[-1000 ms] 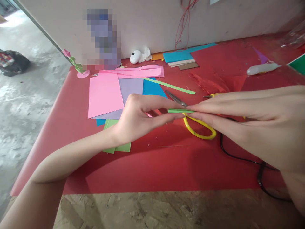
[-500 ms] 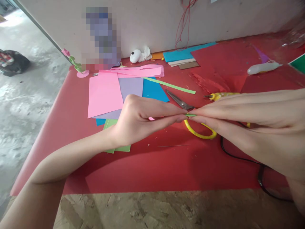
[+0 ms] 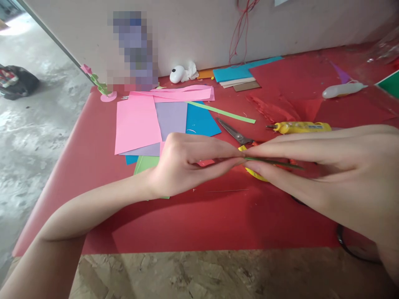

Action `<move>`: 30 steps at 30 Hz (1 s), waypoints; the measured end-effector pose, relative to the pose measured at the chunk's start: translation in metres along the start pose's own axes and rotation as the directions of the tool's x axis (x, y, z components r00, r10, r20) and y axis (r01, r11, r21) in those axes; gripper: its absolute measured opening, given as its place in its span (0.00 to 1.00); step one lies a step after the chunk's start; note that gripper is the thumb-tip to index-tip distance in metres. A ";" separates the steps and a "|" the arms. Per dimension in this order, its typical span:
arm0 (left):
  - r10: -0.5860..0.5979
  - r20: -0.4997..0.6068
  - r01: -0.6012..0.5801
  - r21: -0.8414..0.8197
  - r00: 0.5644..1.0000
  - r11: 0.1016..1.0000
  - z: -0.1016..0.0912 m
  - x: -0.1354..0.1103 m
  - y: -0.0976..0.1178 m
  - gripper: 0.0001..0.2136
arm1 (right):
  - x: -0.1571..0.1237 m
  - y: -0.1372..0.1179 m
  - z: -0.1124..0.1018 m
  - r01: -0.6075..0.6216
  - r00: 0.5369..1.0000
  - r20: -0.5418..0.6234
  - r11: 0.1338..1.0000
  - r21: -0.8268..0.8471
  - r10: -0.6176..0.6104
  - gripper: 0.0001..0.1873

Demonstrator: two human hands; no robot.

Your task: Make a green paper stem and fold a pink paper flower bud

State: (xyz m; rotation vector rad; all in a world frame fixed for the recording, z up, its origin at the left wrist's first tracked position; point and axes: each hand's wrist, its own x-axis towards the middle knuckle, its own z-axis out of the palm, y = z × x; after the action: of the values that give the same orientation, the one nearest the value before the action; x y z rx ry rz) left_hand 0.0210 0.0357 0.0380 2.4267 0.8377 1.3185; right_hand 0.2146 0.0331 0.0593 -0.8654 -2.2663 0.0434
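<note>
A thin green paper strip [image 3: 279, 163] is pinched between the fingertips of both hands, its free end lying inside my right palm. My left hand [image 3: 190, 164] closes thumb and forefinger on the strip's left end. My right hand [image 3: 330, 162] grips it from the other side, fingertips touching the left ones. Under the hands lie scissors [image 3: 232, 131] with yellow handles, partly hidden. Just behind my right hand rests a yellow glue gun [image 3: 302, 127]. Another light green strip [image 3: 227, 112] lies farther back on the red table [image 3: 187, 224].
Pink paper [image 3: 137, 124], purple paper [image 3: 171, 120] and blue paper [image 3: 202, 120] overlap at the left. A pink paper flower [image 3: 107, 96] stands near the wall. Folded blue sheets [image 3: 240, 74], a white egg-shaped object [image 3: 177, 74] and a white tube [image 3: 343, 90] lie at the back.
Both hands have lowered slightly toward me. My right hand has tilted and opened a gap behind its fingertips, so more of the green strip shows and the glue gun is uncovered.
</note>
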 end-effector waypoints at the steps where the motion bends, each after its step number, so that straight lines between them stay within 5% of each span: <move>1: -0.005 0.017 0.005 -0.005 1.000 1.000 0.000 0.000 0.000 0.02 | 0.000 -0.001 0.000 0.009 1.000 -0.004 1.000 -0.005 -0.009 0.05; 6: -0.118 0.122 0.130 -0.089 0.985 0.988 0.001 0.000 0.001 0.03 | 0.001 -0.003 0.001 -0.015 0.999 0.031 0.999 -0.036 0.016 0.20; 11: -0.177 0.264 0.209 -0.101 0.948 0.973 0.003 -0.001 -0.008 0.03 | -0.003 0.003 0.009 0.091 0.994 0.075 0.990 -0.108 -0.083 0.17; 19: 0.017 0.323 -0.056 0.113 0.946 0.992 0.010 -0.006 -0.015 0.05 | -0.006 0.007 0.017 0.108 0.990 0.106 0.987 -0.120 -0.095 0.15; 24: 0.079 0.363 -0.214 0.350 0.929 0.912 0.014 -0.010 -0.016 0.06 | -0.003 0.013 0.018 -0.044 0.981 0.186 0.998 -0.041 0.051 0.10; 30: 0.177 0.242 -0.231 0.217 0.954 0.949 0.012 -0.009 -0.019 0.04 | 0.002 0.009 0.010 -0.100 0.974 0.209 0.993 0.070 0.084 0.06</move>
State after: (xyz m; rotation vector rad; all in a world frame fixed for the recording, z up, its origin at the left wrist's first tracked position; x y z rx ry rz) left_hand 0.0206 0.0461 0.0163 2.8556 0.7412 1.0336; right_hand 0.2123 0.0438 0.0505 -0.9610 -2.3949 0.2754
